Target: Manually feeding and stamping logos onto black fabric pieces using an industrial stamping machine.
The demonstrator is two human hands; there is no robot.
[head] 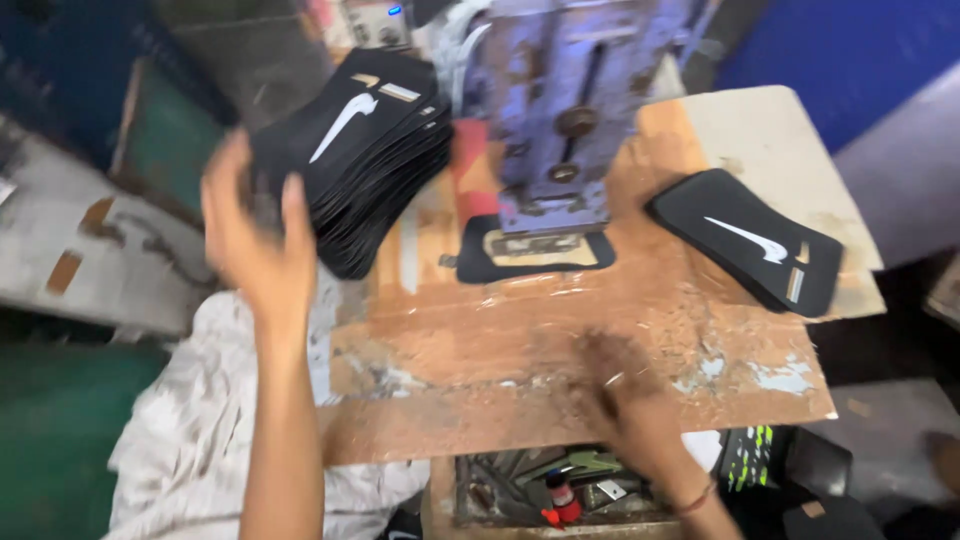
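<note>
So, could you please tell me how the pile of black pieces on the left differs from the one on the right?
The left pile is tall, many pieces thick and fanned out; the right pile is low, only a few pieces. The left hand is at the left pile; the right pile lies untouched, apart from the blurred right hand. Both hold black pieces with a white mark.

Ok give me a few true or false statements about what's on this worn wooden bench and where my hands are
1. The left hand is at the tall stack of black pieces. True.
2. A single black piece lies under the press head. True: the flat black piece sits at its base.
3. The small pile of black pieces lies on the bench's left side. False: it is on the right side of the wooden bench.
4. The right hand is lifting the press handle. False: it is low, near the bench's front edge, blurred.
</note>
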